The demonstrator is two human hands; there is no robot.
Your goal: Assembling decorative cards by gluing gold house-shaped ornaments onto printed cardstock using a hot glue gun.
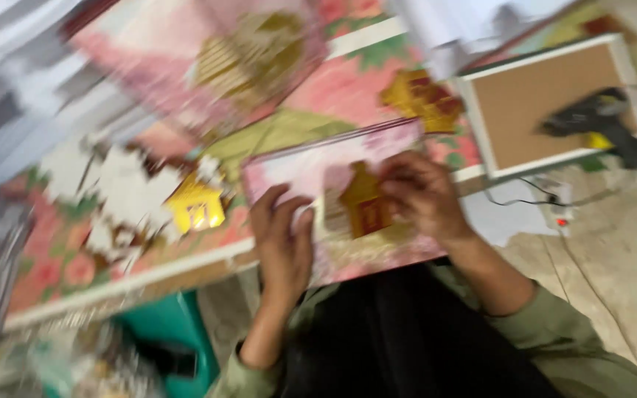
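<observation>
A pink card (333,199) is held at the near edge of the low table (134,276), partly over the person's lap. The left hand (283,236) is laid on the card's left part, with fingers curled against its surface and the thumb near its lower edge; how firmly it is gripped cannot be told through the blur. The right hand (425,195) is set on the card's right part, its fingers bent down onto a gold house-shaped cutout (365,203) that lies at the card's middle; whether the cutout is pinched or only pressed cannot be told.

Left of the card, near the table's front edge, a second gold house cutout (195,206) is seen beside a heap of white paper cutouts (123,188). The tabletop is covered by a floral cloth in pink and green. Farther back, a gold and red ornament (422,96) lies near the right edge, and a large pink sheet with a gold motif (252,51) lies towards the far side. Off the table's right edge, a glue gun (599,121) rests on a white-framed cork board (547,110).
</observation>
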